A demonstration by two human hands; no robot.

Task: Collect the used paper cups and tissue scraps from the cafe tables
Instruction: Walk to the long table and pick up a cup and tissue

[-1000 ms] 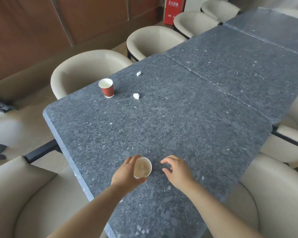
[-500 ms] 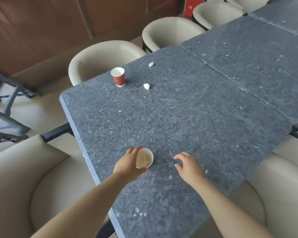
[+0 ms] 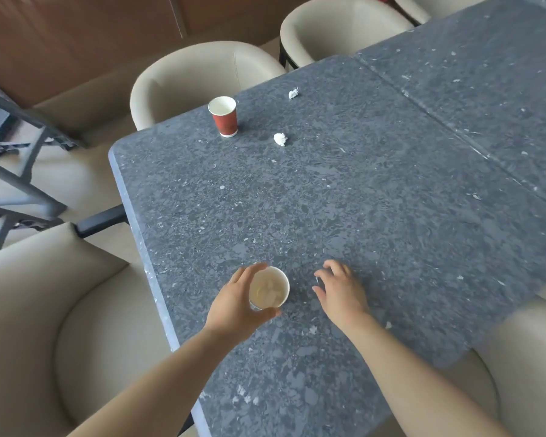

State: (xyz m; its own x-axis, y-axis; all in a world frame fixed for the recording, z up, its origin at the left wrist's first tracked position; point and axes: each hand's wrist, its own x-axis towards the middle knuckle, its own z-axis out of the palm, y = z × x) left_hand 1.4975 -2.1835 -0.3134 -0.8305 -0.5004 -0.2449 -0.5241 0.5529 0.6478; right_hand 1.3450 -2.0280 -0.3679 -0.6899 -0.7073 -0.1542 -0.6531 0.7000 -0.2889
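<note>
My left hand [image 3: 237,302] grips a paper cup [image 3: 269,288] near the table's front edge; white tissue scraps lie inside the cup. My right hand [image 3: 339,288] hovers just right of it, fingers apart, holding nothing. At the far left of the dark stone table [image 3: 344,209] stands a red paper cup [image 3: 223,116], upright and empty. One crumpled tissue scrap [image 3: 280,139] lies to the right of the red cup. A second, smaller scrap [image 3: 293,93] lies farther back by the table's far edge.
Cream armchairs surround the table: one at the front left [image 3: 51,326], one behind the red cup [image 3: 202,74], another farther back [image 3: 341,26], one at the right [image 3: 524,357]. A grey metal frame [image 3: 16,171] stands on the floor at left. A second tabletop [image 3: 486,74] adjoins.
The view has shifted so the red cup and scraps appear closer. My right hand has moved away from the cup to the right; the left hand keeps its hold.
</note>
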